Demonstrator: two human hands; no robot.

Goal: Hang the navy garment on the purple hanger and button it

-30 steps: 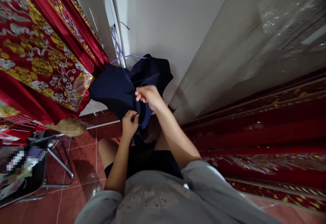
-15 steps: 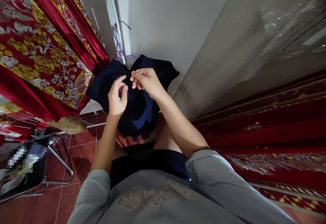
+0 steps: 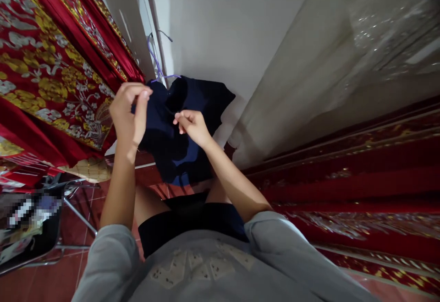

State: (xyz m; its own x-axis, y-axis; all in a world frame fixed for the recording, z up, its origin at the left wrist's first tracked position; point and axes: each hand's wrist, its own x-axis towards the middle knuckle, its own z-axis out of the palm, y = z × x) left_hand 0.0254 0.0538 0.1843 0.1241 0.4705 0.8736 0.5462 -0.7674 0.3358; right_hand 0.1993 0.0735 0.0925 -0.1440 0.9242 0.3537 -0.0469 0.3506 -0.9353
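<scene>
A dark navy garment point(image 3: 202, 105) hangs on a purple wire hanger point(image 3: 155, 61) in front of a white wall. My left hand point(image 3: 129, 112) is raised at the garment's left shoulder, fingers curled and pinched on its edge. My right hand point(image 3: 190, 125) is at the middle of the garment, below the neck opening, fingers pinched on the fabric. Both forearms reach up from my grey sleeves.
Red and gold embroidered cloth point(image 3: 51, 73) hangs at the left. A pale sheer curtain point(image 3: 326, 73) and red patterned fabric point(image 3: 360, 187) fill the right. A metal-framed chair point(image 3: 68, 215) with items on it stands on the red tiled floor at lower left.
My left hand has risen from the garment's lower part to its left shoulder. My right hand rose to the collar, then dropped slightly to the chest of the garment.
</scene>
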